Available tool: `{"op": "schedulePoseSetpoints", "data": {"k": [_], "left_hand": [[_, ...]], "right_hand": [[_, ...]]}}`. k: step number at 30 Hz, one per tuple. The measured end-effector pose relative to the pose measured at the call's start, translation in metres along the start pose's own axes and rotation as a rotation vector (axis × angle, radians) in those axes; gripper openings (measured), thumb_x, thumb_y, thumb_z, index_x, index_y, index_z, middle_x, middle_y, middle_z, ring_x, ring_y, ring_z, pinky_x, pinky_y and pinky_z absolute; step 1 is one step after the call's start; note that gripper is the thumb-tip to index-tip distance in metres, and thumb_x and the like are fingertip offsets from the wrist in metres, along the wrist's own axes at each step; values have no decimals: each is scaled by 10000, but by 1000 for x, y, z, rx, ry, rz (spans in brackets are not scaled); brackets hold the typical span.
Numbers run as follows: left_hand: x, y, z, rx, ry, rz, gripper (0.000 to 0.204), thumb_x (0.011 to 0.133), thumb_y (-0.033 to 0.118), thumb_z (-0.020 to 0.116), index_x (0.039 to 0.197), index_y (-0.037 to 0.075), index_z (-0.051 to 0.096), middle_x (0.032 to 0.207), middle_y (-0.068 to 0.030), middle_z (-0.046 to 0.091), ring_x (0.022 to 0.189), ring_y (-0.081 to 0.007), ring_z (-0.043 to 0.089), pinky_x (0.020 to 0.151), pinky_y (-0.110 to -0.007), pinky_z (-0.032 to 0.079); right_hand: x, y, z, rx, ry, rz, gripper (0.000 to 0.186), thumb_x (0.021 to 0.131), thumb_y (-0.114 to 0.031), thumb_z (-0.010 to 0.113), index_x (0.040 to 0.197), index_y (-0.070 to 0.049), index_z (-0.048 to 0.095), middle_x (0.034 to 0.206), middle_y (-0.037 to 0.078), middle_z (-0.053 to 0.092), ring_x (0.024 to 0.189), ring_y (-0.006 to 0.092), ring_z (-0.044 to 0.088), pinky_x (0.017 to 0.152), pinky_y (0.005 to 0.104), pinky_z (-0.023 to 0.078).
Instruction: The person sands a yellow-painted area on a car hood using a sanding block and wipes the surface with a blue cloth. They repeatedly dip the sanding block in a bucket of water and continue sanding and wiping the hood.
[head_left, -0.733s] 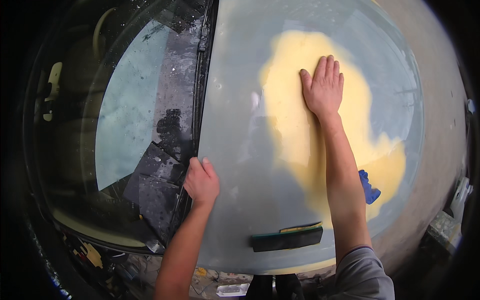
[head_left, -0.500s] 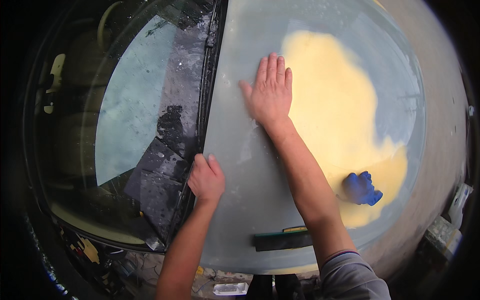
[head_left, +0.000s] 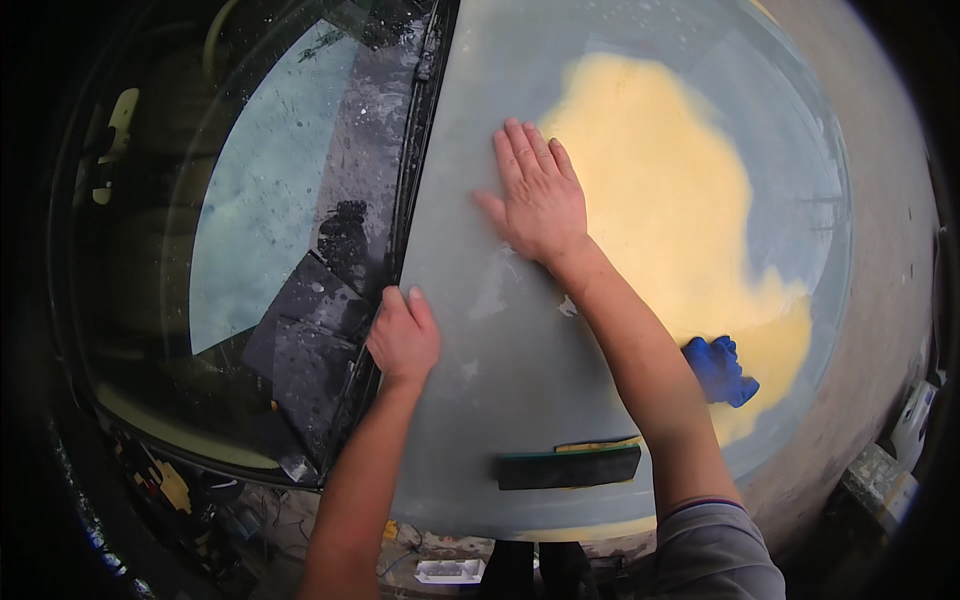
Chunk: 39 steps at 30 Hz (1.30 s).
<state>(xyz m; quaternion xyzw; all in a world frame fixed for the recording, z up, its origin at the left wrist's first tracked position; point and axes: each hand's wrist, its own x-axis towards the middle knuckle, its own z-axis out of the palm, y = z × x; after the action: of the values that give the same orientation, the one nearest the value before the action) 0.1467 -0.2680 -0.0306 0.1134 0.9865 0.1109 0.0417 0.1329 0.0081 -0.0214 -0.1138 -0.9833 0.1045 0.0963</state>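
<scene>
My right hand (head_left: 543,200) lies flat on a grey car hood (head_left: 500,400), fingers stretched toward the far side and the thumb spread out. Its fingertips are beside the upper left border of a large pale yellow patch (head_left: 660,200) on the hood. At the hood's edge by the windshield, my left hand (head_left: 403,335) is closed, with its fingers curled over that edge and partly hidden. A long dark sanding block (head_left: 568,470) with a green layer rests near the hood's near side. Right of my right forearm sits a crumpled blue cloth or glove (head_left: 720,370).
On the left, the dirty windshield (head_left: 265,210) carries dark flat sheets (head_left: 310,340) along its base, next to a black wiper strip (head_left: 415,130). A white tray (head_left: 450,571) lies on the floor below. Boxy objects (head_left: 880,480) stand at the far right.
My right hand has slid a little nearer along the hood, its fingers now tilted more leftward. The left hand stays at the hood edge. My forearm uncovers more of the sanding block.
</scene>
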Motion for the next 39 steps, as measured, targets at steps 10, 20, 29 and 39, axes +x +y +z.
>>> {"op": "schedulePoseSetpoints", "data": {"k": [10,20,29,39], "left_hand": [[2,2,-1,-4,-9,-16,418,1182,441,507,1074,43,577,929,-255,767,866,-523,750,733,-666,546],[-1,3,1,14,-29,-56,406,1173,435,548,1068,44,579,936,-223,756,883,-480,753,756,-632,553],[0,7,3,3,-21,-51,403,1172,435,548,1050,52,581,938,-243,761,872,-518,748,737,-664,544],[1,0,-3,-30,40,5,433,1186,456,511,1067,46,586,953,-255,775,867,-539,738,736,-672,541]], "right_hand": [[-61,98,-26,-131,78,217,870,1138,-614,562,1753,-13,435,1848,192,406,1720,377,360,1398,549,270],[-56,7,0,-71,117,291,909,1096,-554,666,1707,82,445,1819,289,395,1711,457,325,1394,589,247],[-24,-84,18,-43,-77,17,982,1106,-711,535,1788,-19,397,1886,164,350,1768,326,264,1437,536,172],[-94,38,-31,-43,11,78,893,1083,-559,669,1748,-13,430,1830,181,424,1714,370,362,1395,549,285]]}}
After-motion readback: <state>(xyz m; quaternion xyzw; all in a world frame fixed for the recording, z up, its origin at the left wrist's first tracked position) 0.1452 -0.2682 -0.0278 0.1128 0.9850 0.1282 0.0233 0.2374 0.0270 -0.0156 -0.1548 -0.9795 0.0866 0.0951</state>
